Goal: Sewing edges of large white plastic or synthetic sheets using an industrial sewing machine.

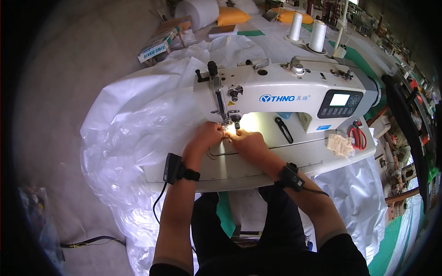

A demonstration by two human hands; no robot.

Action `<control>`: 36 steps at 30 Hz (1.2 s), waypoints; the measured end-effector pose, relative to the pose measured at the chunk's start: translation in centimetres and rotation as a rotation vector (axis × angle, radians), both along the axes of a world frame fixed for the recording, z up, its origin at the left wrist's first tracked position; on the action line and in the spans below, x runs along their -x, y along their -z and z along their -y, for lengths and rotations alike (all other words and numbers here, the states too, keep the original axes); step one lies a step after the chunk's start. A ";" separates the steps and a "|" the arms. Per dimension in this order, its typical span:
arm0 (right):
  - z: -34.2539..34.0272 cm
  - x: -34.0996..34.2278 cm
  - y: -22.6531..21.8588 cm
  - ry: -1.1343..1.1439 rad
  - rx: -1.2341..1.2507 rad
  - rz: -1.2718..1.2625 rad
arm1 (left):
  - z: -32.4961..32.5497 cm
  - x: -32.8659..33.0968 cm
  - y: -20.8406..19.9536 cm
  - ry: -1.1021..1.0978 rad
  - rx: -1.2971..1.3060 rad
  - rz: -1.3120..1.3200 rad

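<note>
A white sewing machine (pixel 276 87) stands on a pale sewing table (pixel 221 177), its lamp lighting the needle area. Just left of the needle and presser foot (pixel 226 123), my left hand (pixel 210 134) is closed with its fingertips drawn together. My right hand (pixel 250 143) comes in from the other side, also closed, thumb and finger pinched close to the left fingertips. Whatever lies between the fingers is too small to make out. A large sheet of white translucent plastic (pixel 133 124) spreads left of the machine and hangs over the table's edge.
Right of my hands lie a black snips-like tool (pixel 283 130), a beige cloth scrap (pixel 340 145) and red-handled scissors (pixel 357 137). Two white thread cones (pixel 317 36) stand behind the machine. A box (pixel 154 51) and orange bags (pixel 232 16) sit farther back.
</note>
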State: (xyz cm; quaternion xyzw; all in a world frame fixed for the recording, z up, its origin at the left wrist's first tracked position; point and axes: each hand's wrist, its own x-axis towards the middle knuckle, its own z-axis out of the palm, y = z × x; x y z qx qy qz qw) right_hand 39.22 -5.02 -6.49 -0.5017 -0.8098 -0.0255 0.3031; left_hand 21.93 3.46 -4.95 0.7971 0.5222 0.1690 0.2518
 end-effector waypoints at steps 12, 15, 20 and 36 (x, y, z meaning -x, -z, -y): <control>0.1 0.1 0.3 0.046 -0.010 0.066 | 1.6 1.1 -2.1 -0.172 0.082 -0.124; 0.3 0.0 0.1 0.027 -0.027 0.008 | 1.4 0.9 -2.1 -0.182 0.110 -0.133; 0.2 -0.1 -0.4 0.048 -0.014 0.004 | 0.8 0.5 -2.4 -0.196 0.099 -0.147; 14.2 6.5 2.1 -0.320 0.995 -0.964 | 10.6 8.4 -4.1 -0.136 -0.467 -0.314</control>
